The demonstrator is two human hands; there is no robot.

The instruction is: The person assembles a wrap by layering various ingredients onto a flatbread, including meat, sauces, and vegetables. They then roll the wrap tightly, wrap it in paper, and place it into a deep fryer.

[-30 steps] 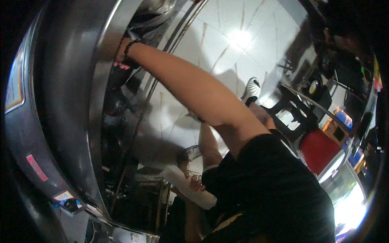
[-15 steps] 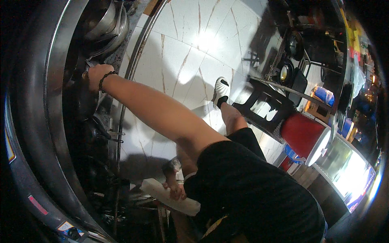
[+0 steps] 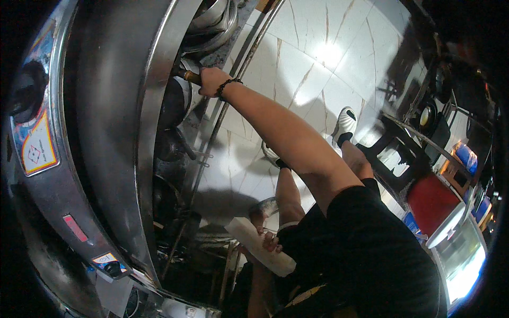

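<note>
Wrapped in a fist, my right hand [image 3: 211,83], with a dark beaded bracelet at its wrist, grips a brown wooden handle [image 3: 191,77]. The handle points left under the counter's metal edge, where its other end is hidden. Beside it are several dark pans [image 3: 175,103] on a low shelf. My left hand [image 3: 269,243], lower down near my lap, is closed around a long whitish block [image 3: 260,246], whose kind I cannot make out. A grey rounded thing [image 3: 268,204] lies close to that hand, partly hidden.
A steel counter or stove front [image 3: 151,106] with knobs curves along the left. Stacked metal pots [image 3: 212,21] stand at the upper left. A rail [image 3: 241,71] edges the shelf above the white tiled floor [image 3: 297,69]. A black stool [image 3: 397,151] and red bucket [image 3: 432,204] are at right.
The view has shifted, so the scene sits farther right. My right hand has come out from the dark shelf, and the wooden handle now shows in it. My left hand still holds the block.
</note>
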